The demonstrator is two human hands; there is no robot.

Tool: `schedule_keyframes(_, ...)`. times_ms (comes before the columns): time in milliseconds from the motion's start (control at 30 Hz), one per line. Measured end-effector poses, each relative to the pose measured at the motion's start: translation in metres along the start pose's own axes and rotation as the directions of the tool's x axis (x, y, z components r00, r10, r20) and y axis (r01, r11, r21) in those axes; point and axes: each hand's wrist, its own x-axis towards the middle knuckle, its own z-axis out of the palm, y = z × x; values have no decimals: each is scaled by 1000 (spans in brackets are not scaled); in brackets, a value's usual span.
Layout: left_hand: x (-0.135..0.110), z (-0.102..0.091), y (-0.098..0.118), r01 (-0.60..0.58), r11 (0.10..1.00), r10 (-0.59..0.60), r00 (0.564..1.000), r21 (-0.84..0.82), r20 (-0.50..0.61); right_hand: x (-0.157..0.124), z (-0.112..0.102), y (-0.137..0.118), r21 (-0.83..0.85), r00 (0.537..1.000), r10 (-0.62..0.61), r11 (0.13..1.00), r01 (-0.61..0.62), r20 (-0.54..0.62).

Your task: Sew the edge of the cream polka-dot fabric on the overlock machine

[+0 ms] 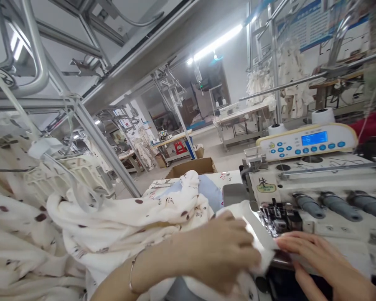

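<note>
Cream fabric with brown spots (pixel 138 209) is bunched from the left across the front of an overlock sewing machine (pixel 332 188). My left hand (pixel 225 246) lies over this cloth with its fingers curled down on it, slightly blurred; the fingertips are partly hidden. A paler fabric edge (pixel 253 225) runs from under that hand towards the presser foot (pixel 282 217). My right hand (pixel 322 259) has its fingers stretched out, with the fingertips touching the corner of the pale edge close to the needle area. Its thumb is held apart, lower down.
Spotted garments hang on a rail with a white hanger clamp (pixel 47 148) at the left. A cardboard box (pixel 192 167) stands beyond the table. The machine's control panel (pixel 307 142) glows blue. A slanted metal post (pixel 103 146) rises at the left, and thread cones (pixel 322 116) stand behind the machine.
</note>
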Motion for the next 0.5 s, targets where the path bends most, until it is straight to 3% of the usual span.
schedule_keyframes(100,4,4,21,-173,982,173,985,-74,-7,25,-8,-7,82,995,42,995,-49,88)
schedule_keyframes(200,6,16,30,-142,989,140,989,-39,-56,34,-10,-9,164,981,68,981,-99,184)
schedule_keyframes(300,7,17,33,-150,989,146,966,-1,-212,24,-12,-13,190,975,58,977,-100,215)
schedule_keyframes(400,8,12,33,-106,993,80,933,-55,-350,4,-14,-26,205,988,11,978,-43,155)
schedule_keyframes(500,13,17,28,-42,992,-1,941,-121,-339,-12,-13,-38,115,996,-90,989,89,1)
